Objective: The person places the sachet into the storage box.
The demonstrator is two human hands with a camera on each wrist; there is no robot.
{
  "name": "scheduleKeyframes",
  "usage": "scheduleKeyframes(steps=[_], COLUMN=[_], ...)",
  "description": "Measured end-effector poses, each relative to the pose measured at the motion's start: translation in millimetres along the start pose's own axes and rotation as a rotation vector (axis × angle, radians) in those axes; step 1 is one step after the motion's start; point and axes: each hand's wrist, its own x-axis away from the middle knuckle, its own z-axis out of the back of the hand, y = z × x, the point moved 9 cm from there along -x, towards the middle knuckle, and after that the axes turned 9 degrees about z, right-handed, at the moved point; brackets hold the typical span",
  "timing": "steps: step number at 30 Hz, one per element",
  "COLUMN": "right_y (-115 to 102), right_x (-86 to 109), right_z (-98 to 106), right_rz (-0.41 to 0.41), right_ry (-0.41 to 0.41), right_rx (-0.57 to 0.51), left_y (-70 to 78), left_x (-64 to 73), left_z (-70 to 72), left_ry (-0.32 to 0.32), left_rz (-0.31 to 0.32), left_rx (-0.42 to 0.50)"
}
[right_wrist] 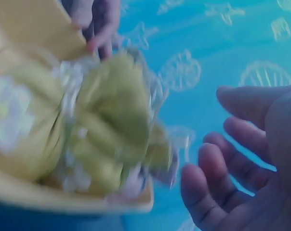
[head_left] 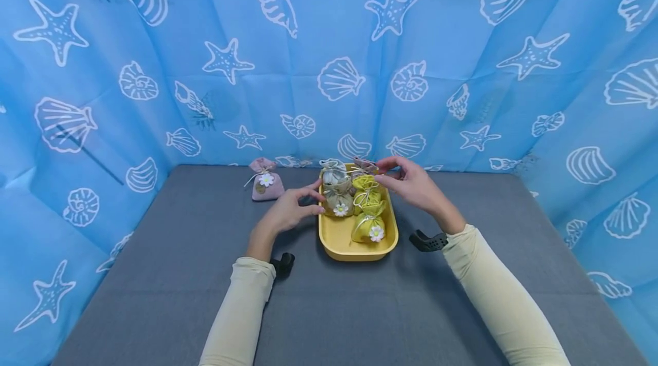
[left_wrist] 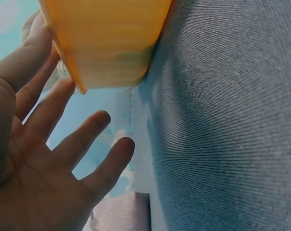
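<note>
A yellow tray (head_left: pixel 354 255) holds several small drawstring pouches. Two yellow-green pouches, a front one (head_left: pixel 366 229) with a white flower and another (head_left: pixel 366 188) behind it, fill its right side. On the left sit a beige pouch (head_left: pixel 335 194) with a flower and a silvery pouch (head_left: pixel 332 171); a mauve pouch (head_left: pixel 364 165) is at the back right. My left hand (head_left: pixel 288 210) has its thumb and fingertips at the tray's left rim, the other fingers spread. Beside the back right corner, my right hand (head_left: pixel 415 184) has loosely bent fingers with nothing between them.
A pink pouch (head_left: pixel 268 185) with a white flower stands on the grey cloth-covered table (head_left: pixel 329 314), left of the tray. Behind the table hangs a blue curtain (head_left: pixel 308 40) printed with shells and starfish. Black straps (head_left: pixel 428 241) show at both wrists.
</note>
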Motion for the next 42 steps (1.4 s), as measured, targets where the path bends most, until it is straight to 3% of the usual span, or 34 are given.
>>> scheduleKeyframes(steps=[6,11,24,32,42], right_y=[43,67,86,94,92], right_x=[23.7,37.6,50.6,52.4,46.1], right_z=[4,-6,-29,-33,-37], right_rz=[-0.071,-0.090,0.068,0.072,0.097], right_ry=[0.031,0.050,0.004,-0.003,0.005], right_rx=[0.022,-0.047,-0.175,-0.220,-0.247], left_y=[3.2,9.7,16.3,18.6,15.6], left_x=[0.5,3.9,8.2,16.6,26.1], left_z=[-1.7,-1.3,11.1,40.7,101.3], left_ry=[-0.009,-0.007,0.087,0.276,0.606], left_rz=[0.018,0.041,0.061,0.021,-0.064], left_rx=[-0.046,-0.120,-0.142,-0.165,-0.197])
